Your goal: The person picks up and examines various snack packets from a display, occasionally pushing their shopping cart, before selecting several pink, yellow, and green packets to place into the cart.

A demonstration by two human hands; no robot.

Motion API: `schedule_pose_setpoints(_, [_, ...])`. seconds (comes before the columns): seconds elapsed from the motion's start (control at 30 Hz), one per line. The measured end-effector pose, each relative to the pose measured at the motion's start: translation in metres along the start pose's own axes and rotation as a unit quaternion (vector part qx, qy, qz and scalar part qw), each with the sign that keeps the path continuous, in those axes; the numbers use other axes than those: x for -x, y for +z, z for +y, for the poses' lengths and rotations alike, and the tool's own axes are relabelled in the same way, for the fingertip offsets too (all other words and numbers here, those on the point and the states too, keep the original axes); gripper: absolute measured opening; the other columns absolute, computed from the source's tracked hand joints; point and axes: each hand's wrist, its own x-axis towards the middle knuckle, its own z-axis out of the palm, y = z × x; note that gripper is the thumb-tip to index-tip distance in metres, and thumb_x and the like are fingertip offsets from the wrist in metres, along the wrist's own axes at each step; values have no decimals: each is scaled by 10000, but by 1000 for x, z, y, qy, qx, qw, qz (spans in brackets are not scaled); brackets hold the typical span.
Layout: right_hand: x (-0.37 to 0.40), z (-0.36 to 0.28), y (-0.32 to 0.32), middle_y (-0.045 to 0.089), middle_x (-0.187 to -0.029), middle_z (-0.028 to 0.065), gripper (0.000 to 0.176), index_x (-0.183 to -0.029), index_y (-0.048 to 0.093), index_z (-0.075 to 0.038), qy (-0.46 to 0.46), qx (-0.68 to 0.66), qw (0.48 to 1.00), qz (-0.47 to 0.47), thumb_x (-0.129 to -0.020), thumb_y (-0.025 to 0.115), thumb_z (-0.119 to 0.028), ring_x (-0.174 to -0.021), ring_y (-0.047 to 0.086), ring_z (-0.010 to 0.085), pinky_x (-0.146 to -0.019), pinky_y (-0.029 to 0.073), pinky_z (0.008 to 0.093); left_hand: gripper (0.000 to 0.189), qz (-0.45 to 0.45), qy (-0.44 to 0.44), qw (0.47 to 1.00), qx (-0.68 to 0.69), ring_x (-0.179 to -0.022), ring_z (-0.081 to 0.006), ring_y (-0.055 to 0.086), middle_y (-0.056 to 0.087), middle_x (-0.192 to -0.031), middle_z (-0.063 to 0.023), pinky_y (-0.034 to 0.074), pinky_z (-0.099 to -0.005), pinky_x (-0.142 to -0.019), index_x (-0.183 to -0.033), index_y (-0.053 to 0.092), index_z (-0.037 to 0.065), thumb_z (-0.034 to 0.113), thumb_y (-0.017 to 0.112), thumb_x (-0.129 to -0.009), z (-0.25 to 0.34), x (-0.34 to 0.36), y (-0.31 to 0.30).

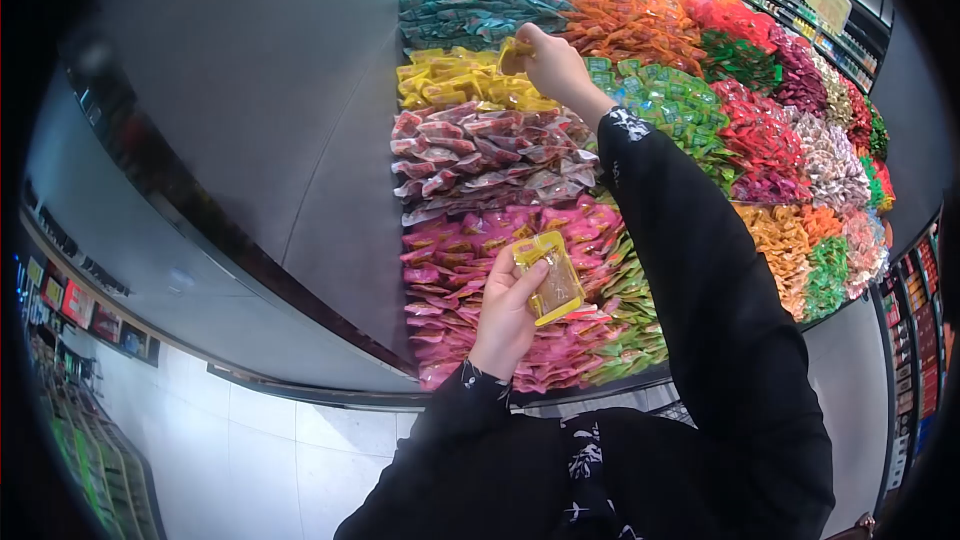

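My left hand (508, 312) grips a yellow-edged snack packet (552, 285) with a clear middle, held above a heap of pink packets (450, 270). Farther out, my right hand (553, 62) has its fingers closed on another yellow snack packet (515, 57). It is over the row of yellow packets (450, 80), near the border with the teal packets (480, 0). Below the yellow row lie clear packets with reddish-brown contents (490, 155).
Green (665, 110), orange (635, 20) and red packets (755, 130) fill the display to the right. A dark grey panel (270, 140) borders it on the left. Bottle shelves (780, 5) stand at the back right, and pale floor tiles (260, 430) show at lower left.
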Motion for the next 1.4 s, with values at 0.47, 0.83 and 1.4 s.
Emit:
schedule_pose_setpoints(0.47, [-15, -24, 29, 633, -1003, 174, 263, -1011, 594, -53, -44, 109, 983, -138, -782, 500, -141, -961, 600, 339, -791, 486, 425, 255, 50, 27, 998, -28, -908, -114, 606, 619, -1023, -45, 499, -275, -797, -1100, 522, 45, 17, 593, -857, 12, 11, -20])
schedule_pose_setpoints(0.83, [-4, -23, 65, 631, -968, 202, 285, -1075, 535, -90, -59, 133, 976, -162, -795, 502, -133, -924, 599, 380, -776, 468, 458, 266, 40, 35, 997, -49, -924, -115, 601, 619, -1031, -55, 484, -264, -812, -1109, 516, 30, 2, 585, -854, 8, 5, -21])
schedule_pose_setpoints(1.4, [145, -70, -66, 626, -885, 146, 382, -1142, 580, -47, -267, -163, 885, -343, -806, 639, -218, -816, 628, 281, -710, 495, 364, 253, 73, 208, 947, -234, -886, -99, 585, 624, -988, -51, 450, -235, -797, -1067, 558, -13, -2, 629, -825, 29, -3, -6])
